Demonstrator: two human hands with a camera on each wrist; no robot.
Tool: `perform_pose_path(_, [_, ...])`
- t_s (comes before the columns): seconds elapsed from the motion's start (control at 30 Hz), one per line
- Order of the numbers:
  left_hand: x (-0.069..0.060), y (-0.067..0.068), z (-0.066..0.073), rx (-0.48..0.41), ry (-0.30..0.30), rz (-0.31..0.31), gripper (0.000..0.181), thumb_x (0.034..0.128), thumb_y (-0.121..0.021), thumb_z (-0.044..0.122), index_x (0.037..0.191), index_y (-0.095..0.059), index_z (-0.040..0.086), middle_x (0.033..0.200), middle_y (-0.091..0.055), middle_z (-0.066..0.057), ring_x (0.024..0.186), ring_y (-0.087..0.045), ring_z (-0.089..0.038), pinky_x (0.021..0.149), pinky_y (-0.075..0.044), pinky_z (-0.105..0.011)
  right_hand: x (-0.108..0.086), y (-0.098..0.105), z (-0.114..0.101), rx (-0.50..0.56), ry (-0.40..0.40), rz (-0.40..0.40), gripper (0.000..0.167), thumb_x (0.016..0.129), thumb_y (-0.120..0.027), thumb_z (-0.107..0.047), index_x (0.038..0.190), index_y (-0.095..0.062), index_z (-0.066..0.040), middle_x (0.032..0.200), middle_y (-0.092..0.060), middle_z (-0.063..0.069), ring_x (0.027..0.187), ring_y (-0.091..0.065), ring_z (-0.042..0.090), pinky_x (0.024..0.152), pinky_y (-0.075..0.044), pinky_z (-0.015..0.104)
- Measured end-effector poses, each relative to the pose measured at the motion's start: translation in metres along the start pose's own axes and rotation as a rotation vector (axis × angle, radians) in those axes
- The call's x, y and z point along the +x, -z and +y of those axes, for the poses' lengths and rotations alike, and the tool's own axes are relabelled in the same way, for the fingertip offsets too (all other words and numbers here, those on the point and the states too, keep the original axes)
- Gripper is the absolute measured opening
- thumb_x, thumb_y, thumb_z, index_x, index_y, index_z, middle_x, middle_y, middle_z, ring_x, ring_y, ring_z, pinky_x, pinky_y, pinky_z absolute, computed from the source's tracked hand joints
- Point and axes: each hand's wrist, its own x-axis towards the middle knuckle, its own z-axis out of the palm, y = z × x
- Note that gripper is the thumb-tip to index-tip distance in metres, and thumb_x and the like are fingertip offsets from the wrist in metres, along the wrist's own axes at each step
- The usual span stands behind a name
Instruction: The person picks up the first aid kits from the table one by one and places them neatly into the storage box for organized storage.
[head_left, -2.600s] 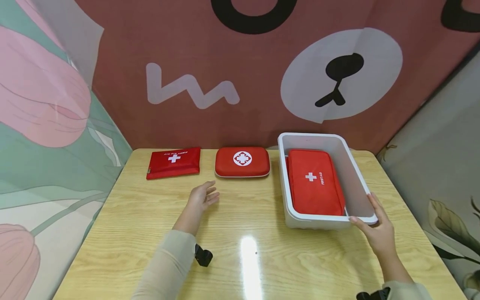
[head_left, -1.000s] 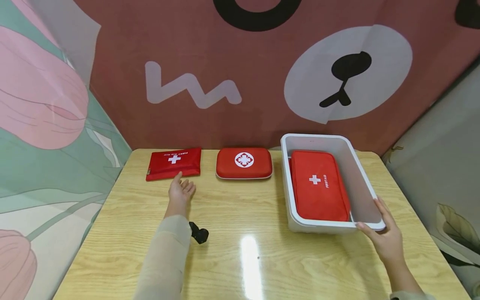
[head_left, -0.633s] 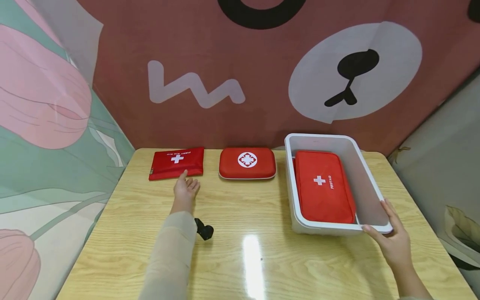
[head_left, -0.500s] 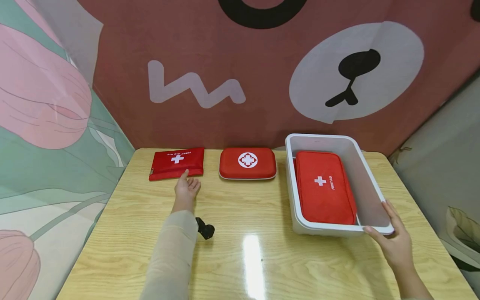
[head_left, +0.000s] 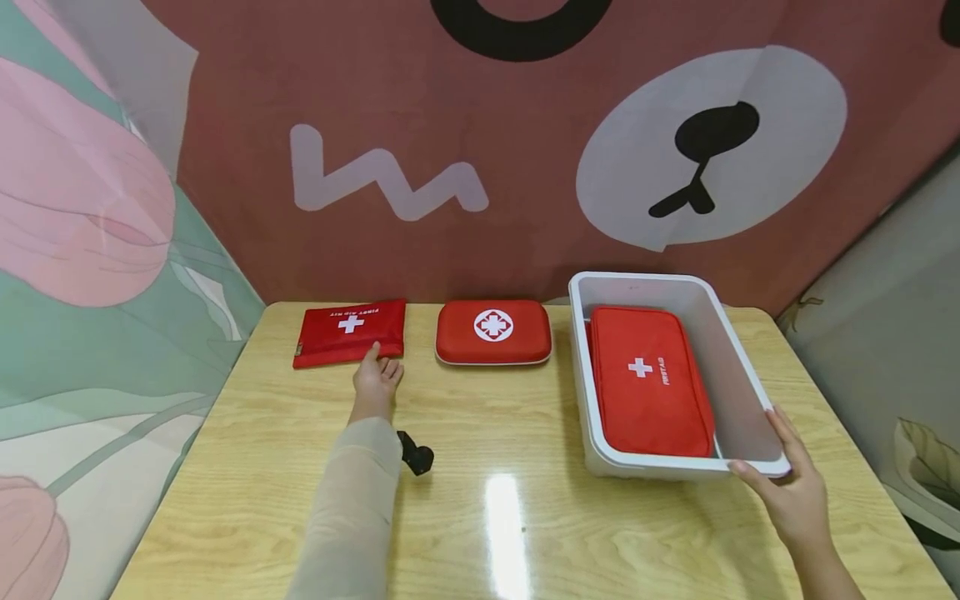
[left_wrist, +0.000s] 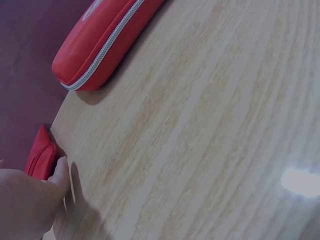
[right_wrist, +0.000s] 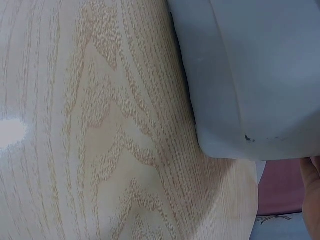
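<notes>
A flat red pouch (head_left: 348,335) with a white cross lies at the back left of the table. My left hand (head_left: 377,381) is at its front edge, thumb against or just over the pouch, other fingers loosely bent; whether it touches is unclear. In the left wrist view the hand (left_wrist: 30,202) partly covers the pouch (left_wrist: 42,156). My right hand (head_left: 793,492) grips the near right corner of a white bin (head_left: 660,467), thumb on the rim. Inside the bin lies a red first aid bag (head_left: 648,408). The right wrist view shows the bin's outer wall (right_wrist: 260,80) and part of the hand (right_wrist: 312,200).
A red hard case (head_left: 493,333) with a round white emblem and a zipper stands between the pouch and the bin. The wooden table (head_left: 465,433) ends at a reddish printed cloth (head_left: 525,225) behind, with printed cloths at both sides.
My left hand has moved left from in front of the hard case to the pouch's front edge. My right hand keeps its grip on the bin's corner. The head view has shifted slightly.
</notes>
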Motion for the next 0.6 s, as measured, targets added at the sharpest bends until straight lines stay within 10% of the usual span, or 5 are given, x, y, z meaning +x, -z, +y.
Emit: perform_pose_path(0.6, [0.019, 0.006, -0.014, 0.177, -0.051, 0.048, 0.044, 0.0929, -0.036, 0.02, 0.136, -0.027, 0.012, 0.135, -0.026, -0.018, 0.111, -0.043, -0.027, 0.084, -0.042, -0.032, -0.001, 0.009, 0.001, 0.047, 0.045, -0.026, 0.071, 0.069, -0.055, 0.023, 0.131, -0.033, -0.002, 0.141, -0.02, 0.004, 0.12, -0.026, 0.01, 0.082, -0.032, 0.005])
